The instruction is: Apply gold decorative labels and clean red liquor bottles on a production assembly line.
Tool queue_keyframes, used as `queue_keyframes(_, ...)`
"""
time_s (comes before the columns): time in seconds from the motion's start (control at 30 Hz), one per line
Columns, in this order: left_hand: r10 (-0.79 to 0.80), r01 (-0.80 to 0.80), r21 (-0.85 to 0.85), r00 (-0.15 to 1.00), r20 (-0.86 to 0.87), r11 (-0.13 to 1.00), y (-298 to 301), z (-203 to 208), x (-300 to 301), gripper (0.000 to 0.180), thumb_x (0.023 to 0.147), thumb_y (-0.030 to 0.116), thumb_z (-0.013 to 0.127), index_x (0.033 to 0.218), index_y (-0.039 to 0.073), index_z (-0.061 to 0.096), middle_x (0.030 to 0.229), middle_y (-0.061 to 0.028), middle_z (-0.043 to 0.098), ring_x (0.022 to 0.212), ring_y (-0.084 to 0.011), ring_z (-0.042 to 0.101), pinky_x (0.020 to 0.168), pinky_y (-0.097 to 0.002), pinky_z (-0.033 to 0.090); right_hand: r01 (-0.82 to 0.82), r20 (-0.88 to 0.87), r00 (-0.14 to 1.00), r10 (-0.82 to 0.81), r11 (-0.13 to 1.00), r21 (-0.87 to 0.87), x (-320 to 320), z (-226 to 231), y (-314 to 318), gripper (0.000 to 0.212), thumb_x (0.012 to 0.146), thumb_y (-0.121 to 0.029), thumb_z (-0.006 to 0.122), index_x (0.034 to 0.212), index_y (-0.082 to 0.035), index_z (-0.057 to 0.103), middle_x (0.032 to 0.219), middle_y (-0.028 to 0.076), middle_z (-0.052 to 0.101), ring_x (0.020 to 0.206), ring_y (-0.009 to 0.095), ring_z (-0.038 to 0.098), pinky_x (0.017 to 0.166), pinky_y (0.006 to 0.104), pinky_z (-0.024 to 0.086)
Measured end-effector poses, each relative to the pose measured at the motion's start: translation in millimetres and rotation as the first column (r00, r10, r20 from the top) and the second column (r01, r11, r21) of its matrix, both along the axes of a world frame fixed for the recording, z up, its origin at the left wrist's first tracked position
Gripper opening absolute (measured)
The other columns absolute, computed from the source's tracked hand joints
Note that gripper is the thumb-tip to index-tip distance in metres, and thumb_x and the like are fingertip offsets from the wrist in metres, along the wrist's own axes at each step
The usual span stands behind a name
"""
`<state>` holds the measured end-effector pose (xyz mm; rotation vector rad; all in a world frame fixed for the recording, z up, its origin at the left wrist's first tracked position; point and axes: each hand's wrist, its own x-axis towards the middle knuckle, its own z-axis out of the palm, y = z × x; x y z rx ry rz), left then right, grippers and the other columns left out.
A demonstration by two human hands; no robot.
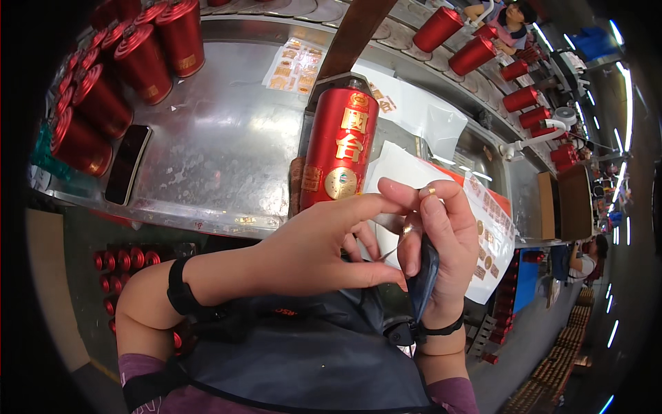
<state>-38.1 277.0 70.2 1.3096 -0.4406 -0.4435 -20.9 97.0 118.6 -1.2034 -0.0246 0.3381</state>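
Note:
In front of me a red cylindrical bottle [334, 148] with gold characters and a round gold emblem lies on its side, its dark-capped end pointing away. My right hand [448, 238] pinches a small gold sticker [430, 191] between thumb and fingertip. A dark blue glossy piece [423, 269] shows below those fingers; I cannot tell whether it is held. My left hand [338, 224] reaches across the near end of the bottle, index finger close to the pinched fingertips, thumb spread apart. Beyond the right hand lies a white sticker sheet [493, 241] with gold pieces.
Several red cylinders [141, 65] stand at the far left of the metal table [221, 138], beside a phone [128, 165]. Another sticker sheet [295, 65] lies at the back. A conveyor [407, 52] carries red cylinders past a co-worker [510, 27]. Red cylinders fill a crate [124, 262] below.

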Motion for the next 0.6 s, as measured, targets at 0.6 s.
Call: queue_keyframes(0.6,0.005,-0.086,-0.169,0.904,-0.428,0.982,45.3,-1.7,1.7,0.031,0.091,0.007,0.066,0.120,0.004,0.059,0.086,-0.0042,0.065,0.058,-0.0057,0.055,0.054,-0.0197,0.044,0.258,0.288,0.952,0.105,0.228,-0.939,8.1,-21.2,-50.3,0.020,0.085,-0.015,0.074,0.078,-0.001,0.063,0.070,0.005,0.065,0.052,0.010,0.056,0.052,0.0242,0.045)
